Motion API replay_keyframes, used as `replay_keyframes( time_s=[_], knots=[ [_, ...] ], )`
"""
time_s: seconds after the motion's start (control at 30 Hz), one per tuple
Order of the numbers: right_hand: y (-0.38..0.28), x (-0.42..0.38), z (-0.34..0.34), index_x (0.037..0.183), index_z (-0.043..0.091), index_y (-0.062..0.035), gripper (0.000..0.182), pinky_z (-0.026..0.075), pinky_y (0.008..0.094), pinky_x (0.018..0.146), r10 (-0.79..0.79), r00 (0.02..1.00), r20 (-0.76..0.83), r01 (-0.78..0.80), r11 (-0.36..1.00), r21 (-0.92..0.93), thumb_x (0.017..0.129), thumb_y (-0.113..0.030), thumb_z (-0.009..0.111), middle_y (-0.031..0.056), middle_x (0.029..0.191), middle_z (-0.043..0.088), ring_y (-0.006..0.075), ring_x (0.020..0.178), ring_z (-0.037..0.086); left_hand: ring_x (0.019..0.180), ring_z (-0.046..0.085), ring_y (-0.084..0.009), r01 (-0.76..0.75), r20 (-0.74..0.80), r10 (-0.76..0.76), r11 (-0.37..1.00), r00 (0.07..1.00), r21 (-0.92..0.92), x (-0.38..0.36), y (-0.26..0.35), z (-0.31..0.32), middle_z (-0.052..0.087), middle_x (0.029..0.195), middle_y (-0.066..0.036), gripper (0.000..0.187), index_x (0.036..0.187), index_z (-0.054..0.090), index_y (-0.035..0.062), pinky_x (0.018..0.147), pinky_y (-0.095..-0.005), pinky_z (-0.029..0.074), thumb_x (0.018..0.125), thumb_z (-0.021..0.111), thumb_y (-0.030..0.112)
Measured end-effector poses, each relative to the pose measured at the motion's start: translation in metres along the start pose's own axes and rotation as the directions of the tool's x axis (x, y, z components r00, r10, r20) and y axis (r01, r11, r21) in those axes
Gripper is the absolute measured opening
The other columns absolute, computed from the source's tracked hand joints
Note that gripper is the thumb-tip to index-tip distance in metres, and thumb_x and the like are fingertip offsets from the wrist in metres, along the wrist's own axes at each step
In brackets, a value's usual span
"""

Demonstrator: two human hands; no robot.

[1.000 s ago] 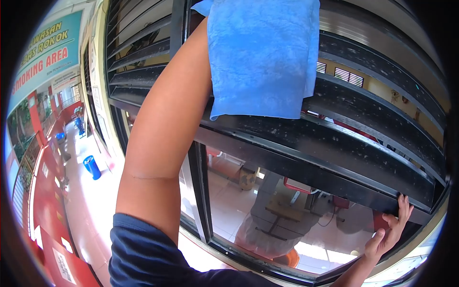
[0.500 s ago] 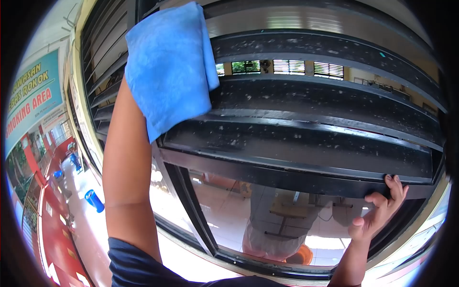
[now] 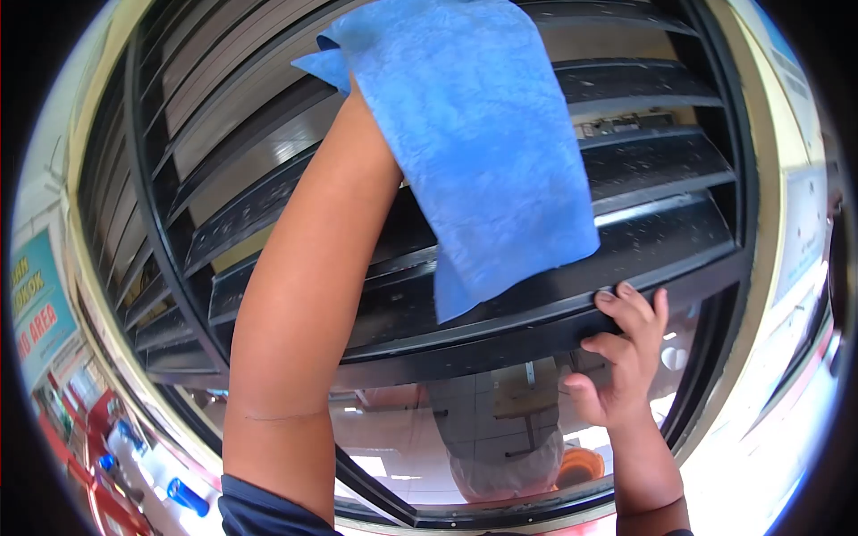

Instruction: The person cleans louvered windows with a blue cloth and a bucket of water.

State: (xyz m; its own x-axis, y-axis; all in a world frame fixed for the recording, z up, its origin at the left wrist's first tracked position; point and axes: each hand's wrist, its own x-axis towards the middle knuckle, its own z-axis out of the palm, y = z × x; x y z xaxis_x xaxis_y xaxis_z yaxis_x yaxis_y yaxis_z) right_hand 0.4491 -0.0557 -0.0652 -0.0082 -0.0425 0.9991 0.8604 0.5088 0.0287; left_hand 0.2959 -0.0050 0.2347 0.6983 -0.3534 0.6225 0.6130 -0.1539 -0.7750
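Note:
A blue cloth [image 3: 492,152] drapes over my raised left hand, hiding its fingers, and hangs in front of the black louvre slats [image 3: 643,237]. My left forearm [image 3: 304,268] reaches up to it from the lower left. The cloth's lower corner falls across the bottom slats. To the right, my right hand [image 3: 630,353] has its fingers apart and holds nothing. Its fingertips rest at the lower edge of the slats, by the black window frame [image 3: 465,357].
Below the slats, a glass pane [image 3: 393,447] shows reflections and an orange round container [image 3: 579,466]. A black upright bar [image 3: 161,223] divides the louvres on the left. Farther left are a teal sign [image 3: 40,299] and a blue bin [image 3: 188,497].
My left hand has carried the blue cloth to the right across the slats. The view has shifted, with the right window edge now farther in. My right hand stays at the lower edge.

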Motion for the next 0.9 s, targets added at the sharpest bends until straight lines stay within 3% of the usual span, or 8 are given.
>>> replay_keyframes(
  time_s=[0.2,0.33,0.47,0.53,0.63,0.77,0.9],
  knots=[
    [-0.002,0.001,-0.011,0.09,0.063,-0.0112,0.03,0.021,0.0564,0.118,0.023,0.998,0.054,-0.022,1.0,-0.015,0.082,-0.037,0.076,0.0132,0.128,0.064,0.0359,0.127,0.057,0.095,0.073,-0.0335,-0.077,-0.047,0.075,0.996,0.996,-0.045,0.069,0.064,0.017,0.076,0.096,-0.016,0.025,0.092,0.077,0.0105,0.076,-0.0457,0.056,0.089,0.057,0.025],
    [0.003,0.004,-0.02,0.089,0.063,-0.0123,0.026,0.023,0.0545,0.117,0.01,0.994,0.108,-0.008,1.0,-0.02,0.08,-0.032,0.077,0.011,0.131,0.064,0.033,0.128,0.057,0.093,0.073,-0.0336,0.02,0.054,-0.013,0.993,0.998,-0.119,0.101,0.074,0.036,0.076,0.095,-0.016,0.025,0.091,0.078,0.0118,0.078,-0.0458,0.055,0.089,0.057,0.026],
    [0.011,0.004,-0.025,0.088,0.061,-0.0128,0.023,0.025,0.0531,0.117,-0.018,0.989,0.144,0.016,1.0,0.017,0.079,-0.026,0.078,0.0098,0.131,0.064,0.0314,0.128,0.058,0.099,0.071,-0.0352,-0.068,0.127,0.103,0.965,0.987,-0.251,0.091,0.048,0.028,0.075,0.104,-0.018,0.027,0.095,0.078,0.0098,0.084,-0.0455,0.054,0.09,0.056,0.026],
    [0.013,0.005,-0.027,0.088,0.061,-0.0127,0.023,0.025,0.0521,0.116,-0.034,0.988,0.153,0.031,0.999,0.023,0.079,-0.025,0.078,0.0096,0.131,0.064,0.0305,0.127,0.059,0.111,0.066,-0.0335,-0.018,0.3,0.067,0.987,0.952,-0.162,0.073,0.018,0.03,0.069,0.118,-0.016,0.032,0.117,0.067,0.0099,0.095,-0.0421,0.051,0.091,0.061,0.027],
    [0.011,0.006,-0.026,0.089,0.061,-0.0123,0.022,0.026,0.0511,0.116,-0.023,0.993,0.119,0.018,0.999,0.051,0.079,-0.024,0.078,0.0091,0.13,0.064,0.0289,0.127,0.058,0.111,0.065,-0.0334,0.042,0.397,-0.002,0.995,0.918,-0.093,0.047,-0.023,0.035,0.069,0.119,-0.016,0.033,0.118,0.067,0.01,0.095,-0.0421,0.05,0.091,0.061,0.027],
    [0.003,0.004,-0.019,0.088,0.062,-0.0124,0.02,0.029,0.052,0.116,0.055,0.998,0.021,-0.056,0.992,0.11,0.079,-0.023,0.076,0.008,0.127,0.064,0.027,0.126,0.058,0.112,0.065,-0.0333,0.119,0.415,-0.092,0.992,0.905,-0.038,0.036,-0.049,0.047,0.068,0.12,-0.016,0.034,0.119,0.066,0.0101,0.096,-0.042,0.05,0.091,0.061,0.027],
    [0.01,0.004,-0.022,0.085,0.062,-0.0132,0.019,0.031,0.0521,0.115,0.018,1.0,0.017,-0.02,0.992,0.124,0.077,-0.022,0.076,0.0075,0.126,0.064,0.0249,0.127,0.057,0.113,0.064,-0.0332,0.133,0.365,-0.109,0.99,0.925,-0.041,0.06,-0.041,0.071,0.067,0.121,-0.016,0.034,0.12,0.066,0.0102,0.096,-0.042,0.049,0.091,0.06,0.028]
  ],
)
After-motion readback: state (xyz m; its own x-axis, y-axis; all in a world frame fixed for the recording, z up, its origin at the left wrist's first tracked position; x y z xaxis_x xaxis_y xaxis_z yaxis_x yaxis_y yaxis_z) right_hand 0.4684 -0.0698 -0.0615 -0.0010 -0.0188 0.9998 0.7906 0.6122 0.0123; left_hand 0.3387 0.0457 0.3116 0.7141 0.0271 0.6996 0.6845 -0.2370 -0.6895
